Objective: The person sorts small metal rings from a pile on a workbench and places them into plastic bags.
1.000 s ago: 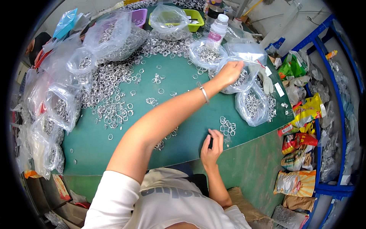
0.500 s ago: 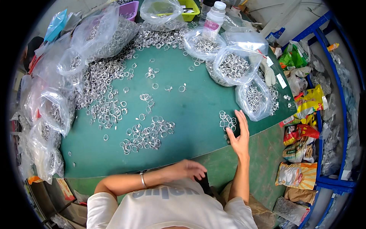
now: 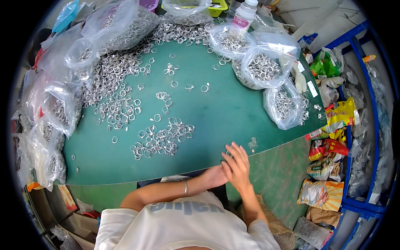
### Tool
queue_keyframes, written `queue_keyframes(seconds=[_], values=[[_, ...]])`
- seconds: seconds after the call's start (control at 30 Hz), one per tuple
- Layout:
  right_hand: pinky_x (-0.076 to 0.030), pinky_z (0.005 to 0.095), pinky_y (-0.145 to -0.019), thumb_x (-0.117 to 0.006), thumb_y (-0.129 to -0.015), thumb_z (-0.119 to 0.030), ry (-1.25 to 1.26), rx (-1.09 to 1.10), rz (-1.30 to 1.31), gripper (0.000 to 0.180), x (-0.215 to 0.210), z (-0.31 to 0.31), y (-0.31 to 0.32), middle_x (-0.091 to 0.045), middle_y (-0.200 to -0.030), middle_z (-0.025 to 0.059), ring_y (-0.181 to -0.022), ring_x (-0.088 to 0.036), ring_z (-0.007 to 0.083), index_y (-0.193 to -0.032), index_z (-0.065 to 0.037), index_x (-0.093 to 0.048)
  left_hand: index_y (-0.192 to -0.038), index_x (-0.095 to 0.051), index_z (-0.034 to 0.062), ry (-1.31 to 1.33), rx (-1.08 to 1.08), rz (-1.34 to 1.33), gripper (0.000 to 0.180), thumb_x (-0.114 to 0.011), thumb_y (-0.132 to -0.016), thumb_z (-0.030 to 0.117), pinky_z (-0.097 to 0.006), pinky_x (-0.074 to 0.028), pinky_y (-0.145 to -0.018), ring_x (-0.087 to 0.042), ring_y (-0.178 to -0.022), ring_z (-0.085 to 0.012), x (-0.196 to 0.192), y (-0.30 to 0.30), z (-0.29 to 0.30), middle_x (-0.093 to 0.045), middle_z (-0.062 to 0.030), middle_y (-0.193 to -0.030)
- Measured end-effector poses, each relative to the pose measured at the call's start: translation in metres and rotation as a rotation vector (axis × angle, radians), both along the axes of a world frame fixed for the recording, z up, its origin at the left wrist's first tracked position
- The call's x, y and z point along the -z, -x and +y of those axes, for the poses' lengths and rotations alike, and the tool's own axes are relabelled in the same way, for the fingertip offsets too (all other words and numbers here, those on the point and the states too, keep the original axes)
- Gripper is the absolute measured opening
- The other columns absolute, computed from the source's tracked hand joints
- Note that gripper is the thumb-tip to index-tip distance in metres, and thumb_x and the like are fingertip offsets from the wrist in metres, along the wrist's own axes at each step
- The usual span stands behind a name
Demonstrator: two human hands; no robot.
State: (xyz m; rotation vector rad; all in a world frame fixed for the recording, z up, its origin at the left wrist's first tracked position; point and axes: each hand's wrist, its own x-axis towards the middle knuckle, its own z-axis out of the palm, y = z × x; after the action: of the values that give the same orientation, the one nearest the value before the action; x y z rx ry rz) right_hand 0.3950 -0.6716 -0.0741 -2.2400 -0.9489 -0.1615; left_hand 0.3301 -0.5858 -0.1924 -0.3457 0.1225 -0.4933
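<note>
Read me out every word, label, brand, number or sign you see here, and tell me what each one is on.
I won't quote wording or brands, but print shows on these:
White shirt: large blue-grey letters across the chest.
White bottle: pink label with small pale characters.
Yellow bag: print too small to read.
Red bag: print too small.
Orange-and-white bag: print too small.

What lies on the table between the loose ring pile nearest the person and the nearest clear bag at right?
The head view shows only bare green tabletop between the ring pile and that clear bag.
</note>
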Motion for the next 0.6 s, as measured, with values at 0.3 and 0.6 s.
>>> queue_keyframes(seconds=[0.3,0.6], values=[[-0.04,0.0457,-0.096,-0.065,-0.08,-0.01,-0.29,0.123,-0.148,0.016,0.039,-0.011,0.066,-0.062,-0.107,0.0124,-0.105,-0.057,0.0321,-0.094,-0.004,-0.067,-0.109,-0.056,0.0005,-0.446,0.291,0.167,0.032,-0.04,-0.1,0.027,-0.03,-0.048,-0.091,-0.057,-0.101,-0.0169,-0.074,-0.007,0.019,-0.058,-0.0086,-0.104],[-0.031,0.0426,-0.101,-0.054,-0.089,-0.006,-0.498,0.73,-0.167,0.035,-0.06,-0.001,-0.037,-0.043,-0.126,0.018,-0.118,-0.04,0.0302,-0.121,0.004,-0.046,-0.106,-0.057,0.0004,-1.045,-0.062,-0.109,0.037,-0.044,-0.098,0.034,-0.041,-0.043,-0.094,-0.056,-0.101,-0.0218,-0.195,-0.204,-0.03,-0.06,-0.0089,-0.097]])
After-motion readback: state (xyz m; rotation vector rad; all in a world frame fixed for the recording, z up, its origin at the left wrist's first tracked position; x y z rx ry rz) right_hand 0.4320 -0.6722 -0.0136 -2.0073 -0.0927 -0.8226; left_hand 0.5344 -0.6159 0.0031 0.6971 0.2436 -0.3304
